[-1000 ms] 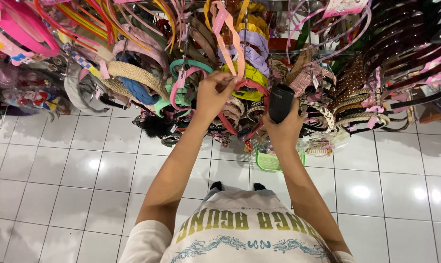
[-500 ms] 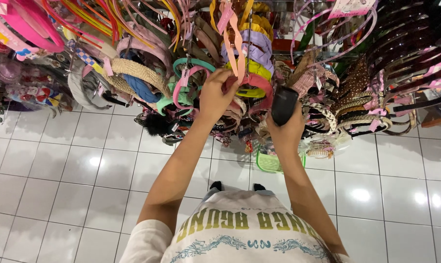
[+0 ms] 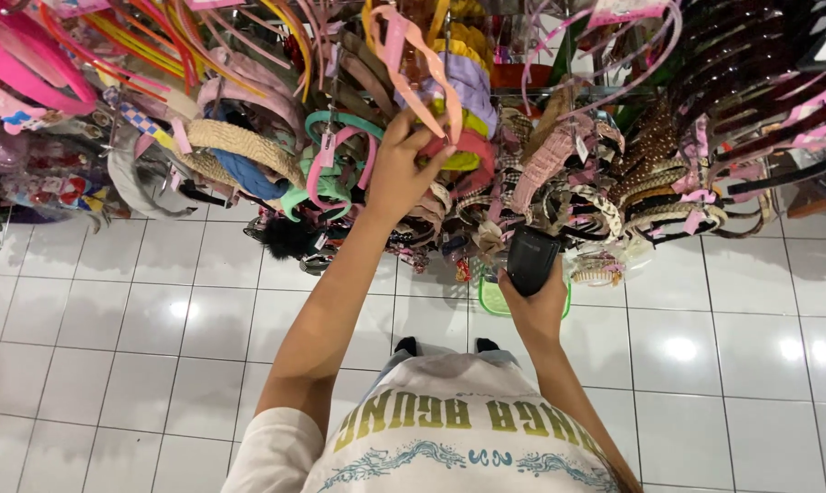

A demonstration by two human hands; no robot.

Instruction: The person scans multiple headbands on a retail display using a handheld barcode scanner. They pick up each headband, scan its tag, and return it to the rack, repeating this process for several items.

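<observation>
My left hand (image 3: 404, 169) is raised into a crowded rack of hairbands, its fingers pinching a pink headband (image 3: 468, 144) near green (image 3: 340, 123) and yellow ones. My right hand (image 3: 533, 306) sits lower, below the rack, and is closed around a black handheld device (image 3: 531, 258). A peach ribbon-like band (image 3: 422, 64) hangs just above the left fingers. My white printed shirt (image 3: 458, 438) fills the bottom of the view.
Hairbands of many colours hang densely across the top: pink ones (image 3: 20, 64) at the left, woven and studded brown ones (image 3: 650, 164) at the right, dark ones (image 3: 760, 100) further right. Beneath lies a white tiled floor (image 3: 111, 319). A green basket (image 3: 490, 301) stands under the rack.
My right hand with the black device has dropped down away from the rack. My left hand has stayed in the hairbands, shifting its grip slightly on the pink band.
</observation>
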